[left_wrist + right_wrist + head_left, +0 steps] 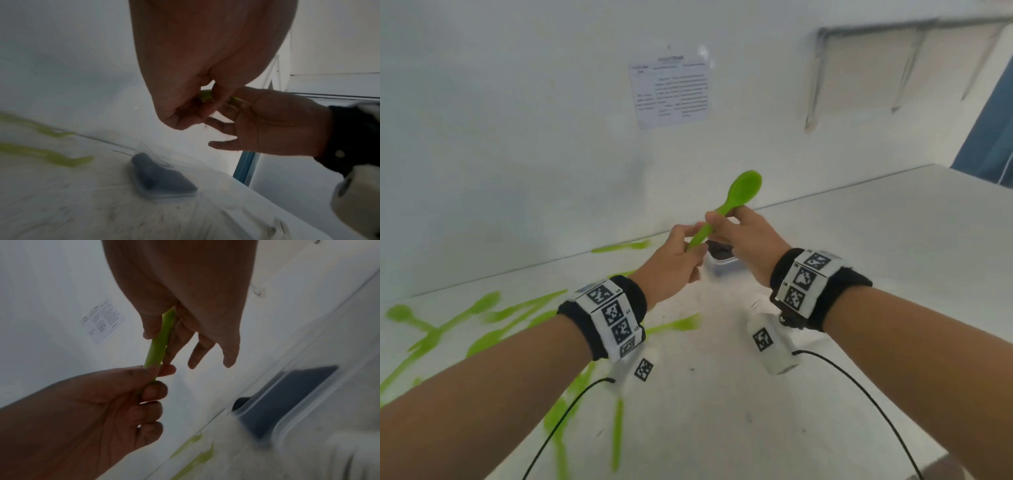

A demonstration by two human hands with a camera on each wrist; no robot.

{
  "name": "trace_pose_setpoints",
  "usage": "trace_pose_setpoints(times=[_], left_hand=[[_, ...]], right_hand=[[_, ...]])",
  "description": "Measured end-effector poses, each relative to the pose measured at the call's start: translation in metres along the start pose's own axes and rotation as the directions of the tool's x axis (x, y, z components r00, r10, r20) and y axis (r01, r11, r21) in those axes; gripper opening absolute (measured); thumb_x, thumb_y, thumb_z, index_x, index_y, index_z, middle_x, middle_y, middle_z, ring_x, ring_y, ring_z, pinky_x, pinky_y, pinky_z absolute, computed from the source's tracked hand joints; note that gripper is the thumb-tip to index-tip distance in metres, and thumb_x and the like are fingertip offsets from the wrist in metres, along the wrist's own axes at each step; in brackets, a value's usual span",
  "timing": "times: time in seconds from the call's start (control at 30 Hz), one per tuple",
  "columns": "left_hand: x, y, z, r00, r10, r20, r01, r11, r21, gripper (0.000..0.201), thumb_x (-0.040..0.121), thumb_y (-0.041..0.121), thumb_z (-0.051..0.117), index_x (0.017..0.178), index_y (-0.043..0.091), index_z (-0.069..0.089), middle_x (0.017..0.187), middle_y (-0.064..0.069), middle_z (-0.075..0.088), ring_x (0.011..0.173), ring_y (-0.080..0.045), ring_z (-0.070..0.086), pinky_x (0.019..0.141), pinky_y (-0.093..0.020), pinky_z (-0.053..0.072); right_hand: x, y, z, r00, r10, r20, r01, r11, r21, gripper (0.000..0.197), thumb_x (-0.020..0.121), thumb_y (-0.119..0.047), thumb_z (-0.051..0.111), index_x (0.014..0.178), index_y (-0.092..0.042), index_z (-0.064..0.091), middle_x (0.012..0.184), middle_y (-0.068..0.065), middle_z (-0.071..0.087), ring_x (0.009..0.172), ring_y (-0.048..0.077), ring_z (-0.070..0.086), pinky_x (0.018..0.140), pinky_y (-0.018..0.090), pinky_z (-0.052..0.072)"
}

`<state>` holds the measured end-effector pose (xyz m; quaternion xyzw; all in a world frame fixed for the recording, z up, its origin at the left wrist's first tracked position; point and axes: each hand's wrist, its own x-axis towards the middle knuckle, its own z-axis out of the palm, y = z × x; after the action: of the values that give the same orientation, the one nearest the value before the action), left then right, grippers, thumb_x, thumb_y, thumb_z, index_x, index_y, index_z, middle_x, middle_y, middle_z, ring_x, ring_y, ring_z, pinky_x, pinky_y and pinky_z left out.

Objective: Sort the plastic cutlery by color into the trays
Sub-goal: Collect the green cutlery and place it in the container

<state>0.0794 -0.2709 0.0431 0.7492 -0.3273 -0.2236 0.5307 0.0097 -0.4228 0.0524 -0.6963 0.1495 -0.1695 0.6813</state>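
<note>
A bright green plastic spoon (pixel 743 189) is held up above the white table, bowl uppermost and tilted right. My left hand (pixel 693 241) grips the lower end of its handle (pixel 157 344) with curled fingers. Just above, my right hand (pixel 715 222) pinches the handle between thumb and forefinger, its other fingers hanging loose. In the left wrist view only a short green piece of the spoon (pixel 205 95) shows between the two hands. Below the hands a clear plastic tray (pixel 717 265) with dark contents (pixel 287 395) stands on the table near the wall.
Several green cutlery pieces (pixel 493 315) lie scattered over the left part of the white table (pixel 859 257), some under my left forearm. A printed sheet (pixel 671 90) hangs on the wall behind. Cables run from both wrist cameras toward the near edge.
</note>
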Motion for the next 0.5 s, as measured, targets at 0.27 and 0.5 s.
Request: trace_pose_setpoints(times=[0.27,0.5], left_hand=[[0.076,0.044,0.077,0.995,0.033,0.096,-0.08,0.836,0.543,0.018,0.11,0.036,0.037,0.098,0.022,0.038,0.074,-0.004,0.046,0.062,-0.018,0.043,0.058,-0.033,0.035],[0.12,0.055,0.103,0.997,-0.048,0.058,-0.005,0.725,0.688,0.018,0.111,0.032,0.034,0.107,0.015,0.041,0.068,-0.003,0.046,0.057,-0.017,0.041,0.053,-0.03,0.032]], right_hand=[[0.043,-0.004,-0.146,0.96,0.235,0.153,-0.23,0.972,-0.048,0.043,0.087,-0.048,0.075,0.119,-0.019,0.072,0.105,-0.007,0.068,0.106,0.014,0.063,0.098,0.038,0.045],[0.082,0.008,-0.208,0.975,0.214,0.068,-0.214,0.977,-0.003,0.058,0.081,-0.036,0.085,0.129,-0.015,0.059,0.106,-0.001,0.067,0.088,0.014,0.067,0.087,0.03,0.056]])
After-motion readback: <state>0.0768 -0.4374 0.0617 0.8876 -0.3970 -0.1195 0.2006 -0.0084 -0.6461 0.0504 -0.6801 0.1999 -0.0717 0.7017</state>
